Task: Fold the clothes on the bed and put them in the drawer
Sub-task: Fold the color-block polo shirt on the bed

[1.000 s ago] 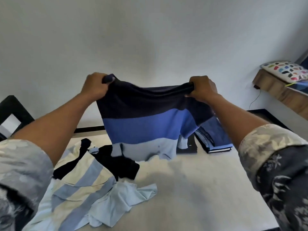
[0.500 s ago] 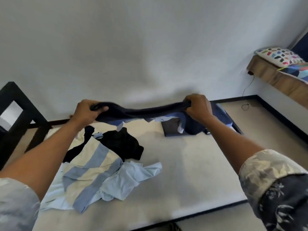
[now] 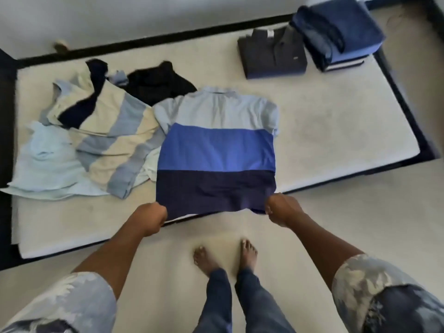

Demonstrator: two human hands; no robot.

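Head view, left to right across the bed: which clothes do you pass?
Pale blue garment → cream-and-blue striped shirt → three-band blue polo → folded dark grey polo → folded blue stack. The black garment overlaps others, so it is left out.

The polo shirt (image 3: 216, 150), banded pale blue, mid blue and navy, lies flat on the bed (image 3: 336, 131), collar at 12 o'clock, hem at the 6 o'clock edge. At 9 o'clock, unfolded clothes (image 3: 108, 131); at 1 o'clock, folded stacks (image 3: 336, 32).
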